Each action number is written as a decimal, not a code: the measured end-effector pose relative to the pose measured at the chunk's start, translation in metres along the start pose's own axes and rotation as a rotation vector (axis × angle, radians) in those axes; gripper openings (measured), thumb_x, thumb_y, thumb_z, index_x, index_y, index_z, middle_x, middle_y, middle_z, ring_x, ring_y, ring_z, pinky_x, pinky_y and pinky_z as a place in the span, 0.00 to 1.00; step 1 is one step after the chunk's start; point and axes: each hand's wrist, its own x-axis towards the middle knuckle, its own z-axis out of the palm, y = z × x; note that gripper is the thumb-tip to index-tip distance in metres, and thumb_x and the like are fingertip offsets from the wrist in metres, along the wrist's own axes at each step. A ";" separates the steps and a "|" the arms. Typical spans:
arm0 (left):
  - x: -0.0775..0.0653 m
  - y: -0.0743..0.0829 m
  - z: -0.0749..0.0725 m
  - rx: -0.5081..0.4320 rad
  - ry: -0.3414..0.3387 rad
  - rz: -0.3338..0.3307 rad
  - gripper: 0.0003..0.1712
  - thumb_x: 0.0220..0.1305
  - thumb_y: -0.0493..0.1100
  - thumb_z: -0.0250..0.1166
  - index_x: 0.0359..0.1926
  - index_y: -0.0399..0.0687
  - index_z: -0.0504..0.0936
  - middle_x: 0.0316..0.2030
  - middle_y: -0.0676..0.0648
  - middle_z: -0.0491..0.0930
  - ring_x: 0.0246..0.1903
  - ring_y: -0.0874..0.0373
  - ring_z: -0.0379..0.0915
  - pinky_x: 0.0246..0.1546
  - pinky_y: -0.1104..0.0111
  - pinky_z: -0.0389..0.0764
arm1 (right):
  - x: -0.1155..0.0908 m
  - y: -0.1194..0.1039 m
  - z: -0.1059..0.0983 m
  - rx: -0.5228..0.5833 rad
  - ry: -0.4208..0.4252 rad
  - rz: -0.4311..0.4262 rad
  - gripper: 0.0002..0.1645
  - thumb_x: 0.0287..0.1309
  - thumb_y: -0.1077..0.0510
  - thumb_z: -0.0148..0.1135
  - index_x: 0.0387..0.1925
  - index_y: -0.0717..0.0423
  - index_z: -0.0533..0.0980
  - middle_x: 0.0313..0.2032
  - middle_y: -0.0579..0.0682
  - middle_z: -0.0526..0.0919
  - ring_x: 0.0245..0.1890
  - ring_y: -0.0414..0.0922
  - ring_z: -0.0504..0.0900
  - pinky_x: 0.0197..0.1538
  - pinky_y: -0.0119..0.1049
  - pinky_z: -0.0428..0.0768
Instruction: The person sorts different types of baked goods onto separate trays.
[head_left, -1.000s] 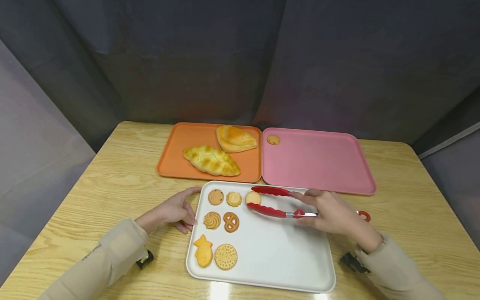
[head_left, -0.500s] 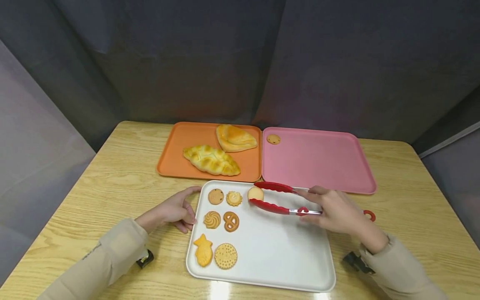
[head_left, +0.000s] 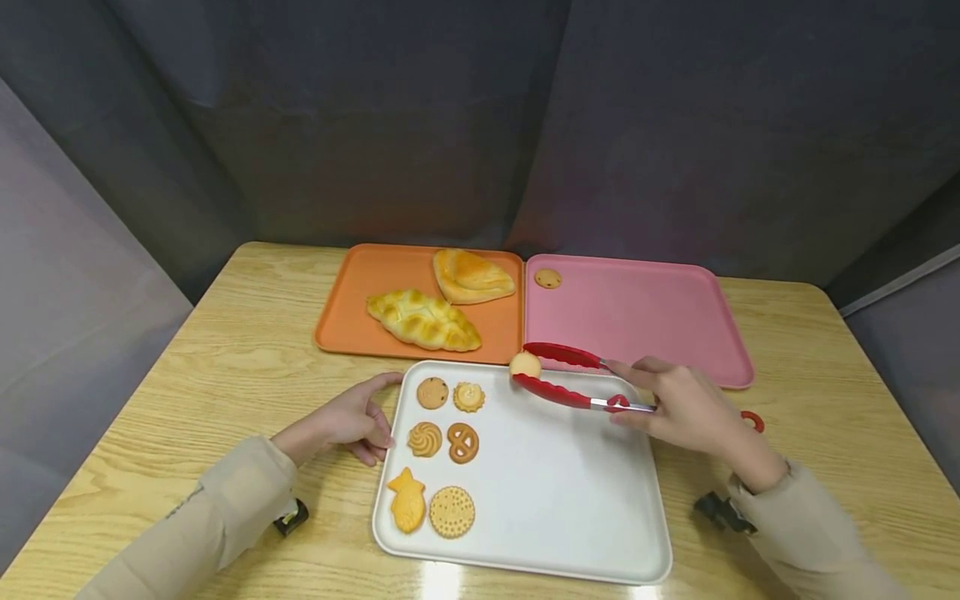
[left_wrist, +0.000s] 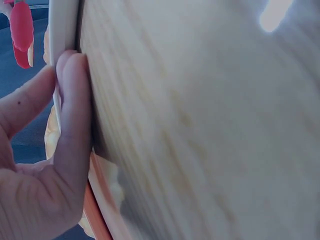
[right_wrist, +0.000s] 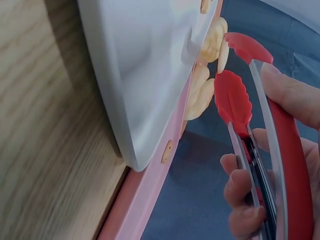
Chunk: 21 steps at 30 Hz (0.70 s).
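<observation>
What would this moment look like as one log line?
left hand: holds white tray; right hand: grips red tongs; red tongs: hold pale cookie

No words, brands or numbers are showing legibly. Left of the tray [head_left: 555,500], a faint dark marking [head_left: 182,503] is running along the left sleeve [head_left: 213,521] (too small to tell whether it is lettering).
</observation>
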 end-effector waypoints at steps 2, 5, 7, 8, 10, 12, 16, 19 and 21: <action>0.000 0.000 0.000 -0.001 0.000 -0.001 0.53 0.47 0.23 0.62 0.70 0.50 0.46 0.23 0.39 0.75 0.16 0.53 0.75 0.16 0.60 0.81 | 0.001 0.002 0.000 0.006 0.002 0.011 0.36 0.34 0.50 0.76 0.49 0.59 0.78 0.30 0.52 0.80 0.19 0.37 0.71 0.21 0.28 0.71; 0.000 0.000 0.000 -0.005 -0.002 -0.003 0.53 0.47 0.23 0.62 0.70 0.50 0.46 0.23 0.39 0.75 0.16 0.54 0.75 0.16 0.61 0.81 | 0.003 0.005 -0.001 0.009 0.005 0.026 0.36 0.34 0.50 0.76 0.50 0.60 0.77 0.30 0.52 0.81 0.20 0.39 0.73 0.21 0.29 0.72; 0.000 0.000 0.000 -0.004 -0.004 -0.004 0.52 0.48 0.23 0.62 0.70 0.50 0.46 0.23 0.39 0.75 0.16 0.54 0.75 0.16 0.61 0.81 | 0.004 0.008 -0.001 0.005 0.008 0.037 0.37 0.34 0.50 0.76 0.50 0.59 0.77 0.30 0.53 0.81 0.20 0.39 0.73 0.21 0.29 0.72; 0.000 0.000 0.000 -0.004 -0.004 -0.006 0.52 0.48 0.23 0.62 0.70 0.50 0.46 0.23 0.39 0.75 0.17 0.54 0.75 0.16 0.61 0.81 | 0.005 0.009 -0.001 0.005 0.009 0.041 0.37 0.34 0.50 0.76 0.50 0.60 0.77 0.30 0.53 0.81 0.19 0.38 0.72 0.21 0.28 0.71; 0.001 0.000 0.000 -0.004 -0.005 -0.008 0.52 0.48 0.23 0.62 0.70 0.50 0.46 0.23 0.39 0.75 0.17 0.53 0.76 0.16 0.61 0.81 | 0.006 0.011 -0.002 0.002 0.009 0.048 0.38 0.34 0.50 0.76 0.51 0.60 0.76 0.29 0.53 0.80 0.18 0.38 0.71 0.20 0.28 0.70; 0.001 -0.001 0.000 -0.003 -0.005 -0.011 0.52 0.48 0.23 0.62 0.70 0.50 0.46 0.23 0.39 0.75 0.17 0.53 0.76 0.16 0.61 0.81 | 0.007 0.013 -0.002 0.002 0.010 0.049 0.38 0.34 0.50 0.76 0.51 0.61 0.76 0.29 0.53 0.80 0.17 0.36 0.69 0.19 0.28 0.69; 0.002 -0.002 0.000 -0.007 -0.004 -0.014 0.52 0.48 0.23 0.62 0.70 0.51 0.46 0.24 0.39 0.75 0.17 0.53 0.76 0.17 0.61 0.81 | 0.009 0.017 -0.002 -0.001 0.021 0.058 0.38 0.33 0.52 0.76 0.51 0.62 0.76 0.28 0.53 0.79 0.14 0.35 0.64 0.18 0.27 0.67; 0.001 -0.002 0.000 -0.009 -0.004 -0.012 0.52 0.48 0.23 0.62 0.70 0.51 0.46 0.23 0.39 0.75 0.17 0.53 0.76 0.16 0.61 0.81 | 0.011 0.019 -0.002 0.008 0.037 0.064 0.37 0.33 0.53 0.76 0.50 0.62 0.76 0.28 0.53 0.79 0.13 0.35 0.63 0.17 0.26 0.66; 0.001 -0.002 -0.001 -0.007 -0.006 -0.008 0.52 0.48 0.23 0.62 0.70 0.50 0.46 0.23 0.39 0.75 0.17 0.53 0.76 0.16 0.61 0.81 | 0.013 0.021 -0.001 0.008 0.050 0.062 0.37 0.34 0.53 0.76 0.50 0.61 0.76 0.28 0.54 0.79 0.14 0.36 0.64 0.17 0.27 0.67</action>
